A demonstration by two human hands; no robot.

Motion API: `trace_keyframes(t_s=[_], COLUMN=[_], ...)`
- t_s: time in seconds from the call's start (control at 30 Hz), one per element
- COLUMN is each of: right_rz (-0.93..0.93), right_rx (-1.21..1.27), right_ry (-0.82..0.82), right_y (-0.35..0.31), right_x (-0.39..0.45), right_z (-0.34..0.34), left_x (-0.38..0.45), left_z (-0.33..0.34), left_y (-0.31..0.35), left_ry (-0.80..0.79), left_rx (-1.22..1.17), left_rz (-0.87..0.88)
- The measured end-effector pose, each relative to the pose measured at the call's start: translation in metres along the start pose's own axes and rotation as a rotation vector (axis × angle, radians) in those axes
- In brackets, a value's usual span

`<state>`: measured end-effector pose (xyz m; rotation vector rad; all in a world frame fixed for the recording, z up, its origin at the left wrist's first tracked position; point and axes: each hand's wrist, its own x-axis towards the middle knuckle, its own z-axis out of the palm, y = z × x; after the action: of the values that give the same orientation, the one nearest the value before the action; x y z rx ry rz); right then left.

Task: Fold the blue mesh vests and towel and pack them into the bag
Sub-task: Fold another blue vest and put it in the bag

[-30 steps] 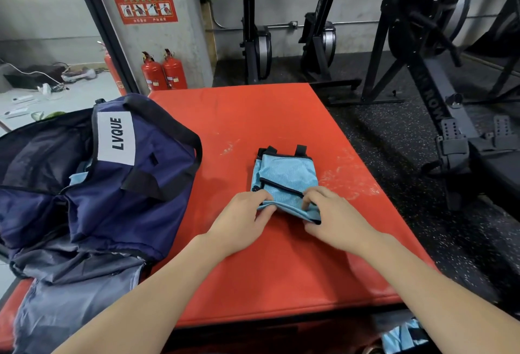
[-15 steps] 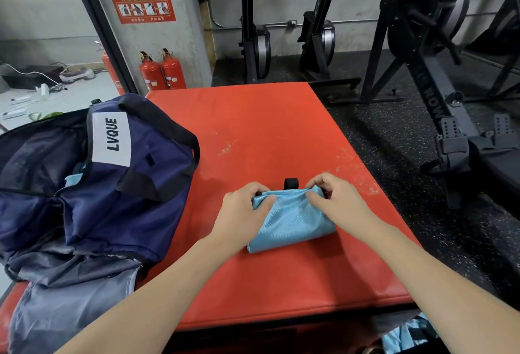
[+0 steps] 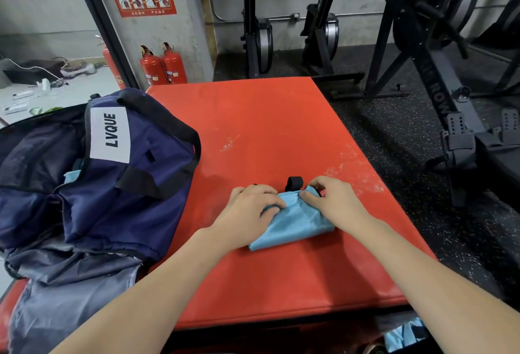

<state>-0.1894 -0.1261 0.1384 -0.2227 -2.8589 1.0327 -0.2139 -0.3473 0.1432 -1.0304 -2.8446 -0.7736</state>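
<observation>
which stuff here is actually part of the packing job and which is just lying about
Part of the job:
- folded light blue mesh vest on the red padded mat, gripped by left hand and right hand
- open navy fabric bag with white LVQUE label
- more light blue mesh fabric below the mat's near edge

Just lying about:
- two red fire extinguishers
- black rowing machines

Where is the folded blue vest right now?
In the head view, the folded blue vest lies on the red mat, right of the navy bag, with the left hand and right hand gripping its far edge.
</observation>
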Motion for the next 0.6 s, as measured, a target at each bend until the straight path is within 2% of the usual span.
trace_keyframes(t_s=[0.1, 0.23, 0.3, 0.37, 0.5, 0.6], right_rz=[0.023, 0.095, 0.119, 0.138, 0.152, 0.195], right_rx=[0.003, -0.072, -0.077, -0.064, -0.073, 0.005], right_ry=[0.022, 0.115, 0.118, 0.071, -0.024, -0.060], right_y=[-0.001, -0.005, -0.009, -0.012, -0.015, -0.019], right_x=[-0.004, -0.012, -0.017, -0.022, -0.028, -0.028], right_z=[0.000, -0.001, 0.000, 0.003, 0.009, 0.005], left_x=[-0.001, -0.004, -0.009, -0.014, -0.022, -0.030], left_z=[-0.001, -0.010, -0.011, -0.010, -0.008, -0.004], left_y=[0.003, 0.025, 0.039, 0.048, 0.059, 0.067], left_ry=[-0.045, -0.066, -0.046, -0.047, -0.121, -0.145], left_rx=[0.036, 0.281, 0.327, 0.188, -0.066, -0.256], left_rz=[-0.050, -0.145, -0.202, -0.271, -0.300, -0.366])
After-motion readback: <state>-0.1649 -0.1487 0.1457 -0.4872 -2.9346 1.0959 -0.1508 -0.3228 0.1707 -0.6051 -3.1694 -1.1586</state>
